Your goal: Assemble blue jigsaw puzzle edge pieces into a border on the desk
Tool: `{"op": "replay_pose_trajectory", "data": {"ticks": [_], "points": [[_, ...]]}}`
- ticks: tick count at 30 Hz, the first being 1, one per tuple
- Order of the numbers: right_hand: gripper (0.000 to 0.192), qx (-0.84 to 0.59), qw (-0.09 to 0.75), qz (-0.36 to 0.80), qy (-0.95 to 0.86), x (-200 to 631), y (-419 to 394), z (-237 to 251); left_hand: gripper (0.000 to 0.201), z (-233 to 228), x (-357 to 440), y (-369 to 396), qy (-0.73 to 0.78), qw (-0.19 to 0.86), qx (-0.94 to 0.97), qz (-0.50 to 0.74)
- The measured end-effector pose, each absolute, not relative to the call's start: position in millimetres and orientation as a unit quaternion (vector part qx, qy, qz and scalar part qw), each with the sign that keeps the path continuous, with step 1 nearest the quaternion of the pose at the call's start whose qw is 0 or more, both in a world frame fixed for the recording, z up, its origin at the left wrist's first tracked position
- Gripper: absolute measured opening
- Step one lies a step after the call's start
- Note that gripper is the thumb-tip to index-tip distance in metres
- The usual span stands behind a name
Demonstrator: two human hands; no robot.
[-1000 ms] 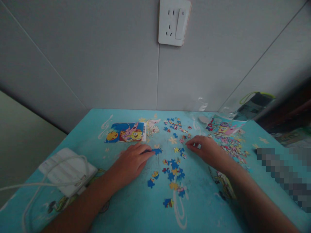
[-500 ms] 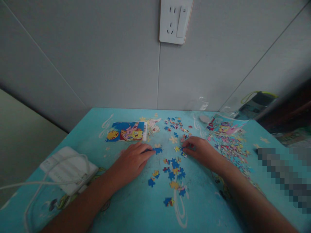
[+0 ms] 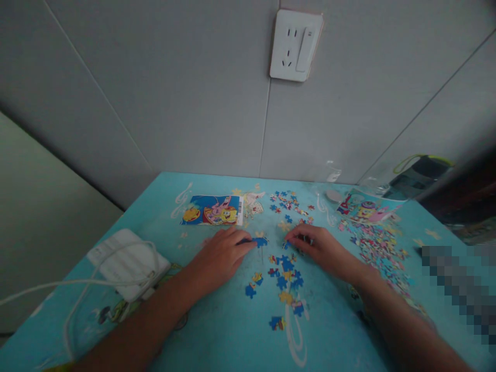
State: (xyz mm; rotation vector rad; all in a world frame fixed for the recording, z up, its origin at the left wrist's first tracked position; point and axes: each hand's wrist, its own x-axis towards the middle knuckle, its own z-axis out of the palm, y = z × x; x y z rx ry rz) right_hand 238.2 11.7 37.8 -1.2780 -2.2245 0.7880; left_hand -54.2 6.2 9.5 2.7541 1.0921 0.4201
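My left hand (image 3: 225, 253) lies low over the table, fingers closed on a strip of blue puzzle pieces (image 3: 261, 241) that sticks out past its fingertips. Across a small gap, my right hand (image 3: 315, 245) pinches a small blue puzzle piece (image 3: 285, 245) between thumb and fingers. Just below the hands is a loose cluster of blue and yellow pieces (image 3: 287, 263). A blue-and-yellow pair (image 3: 251, 290) and a single piece (image 3: 277, 323) lie nearer to me.
A cartoon picture card (image 3: 211, 210) lies behind my left hand. Further pieces (image 3: 284, 199) lie at the back, and a big pile (image 3: 382, 253) spreads on the right beside a second picture sheet (image 3: 368, 206). A white box with a cable (image 3: 126, 261) is at left.
My right hand has moved left with its piece, closer to the strip in my left hand. The left hand stays in place on the strip. The whole view has shifted slightly.
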Motion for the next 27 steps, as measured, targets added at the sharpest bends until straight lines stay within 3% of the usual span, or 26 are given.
{"op": "replay_pose_trajectory", "data": {"ticks": [7,13,19,27], "points": [[0.020,-0.384,0.202,0.222,-0.873,209.2,27.3,25.4,0.035,12.6,-52.7,4.1,0.374,0.083,0.913,0.143],[0.021,-0.438,0.227,0.160,-0.855,211.6,29.3,24.9,0.035,17.1,-52.5,2.4,0.377,0.079,0.914,0.126],[0.021,-0.482,0.182,0.164,-0.841,211.8,16.0,20.0,0.034,17.1,-51.6,2.8,0.377,0.075,0.914,0.129],[0.012,-0.499,0.193,0.180,-0.826,205.6,17.6,15.8,0.033,17.6,-50.6,2.1,0.380,0.077,0.912,0.132]]}}
